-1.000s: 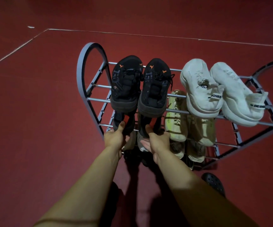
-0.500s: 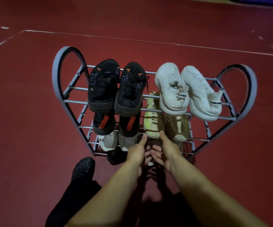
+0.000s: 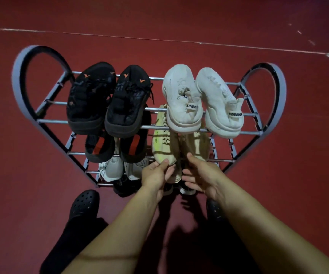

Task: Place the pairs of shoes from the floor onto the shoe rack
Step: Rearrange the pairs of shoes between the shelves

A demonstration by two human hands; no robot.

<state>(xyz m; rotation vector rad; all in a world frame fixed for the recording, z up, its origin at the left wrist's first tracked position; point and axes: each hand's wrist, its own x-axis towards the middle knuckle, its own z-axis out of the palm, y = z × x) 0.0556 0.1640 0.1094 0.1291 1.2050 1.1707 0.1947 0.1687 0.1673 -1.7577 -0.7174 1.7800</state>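
Both arms reach forward; left hand (image 3: 155, 176) pinching, right hand (image 3: 203, 176) loose.

Both hands (image 3: 181, 175) shifted from black shoes — now at yellow-beige pair (image 3: 179, 147), second tier

We observe a metal shoe rack (image 3: 41, 121) standing on a red floor (image 3: 179, 20). On its top tier sit a black pair (image 3: 108, 99) at left and a white pair (image 3: 201, 99) at right. Below the white pair lies a yellow-beige pair (image 3: 165, 143). Our left hand (image 3: 155, 175) pinches the heel of its left shoe; our right hand (image 3: 203, 175) touches the other with loose fingers. A black clog (image 3: 84, 202) stands on the floor.
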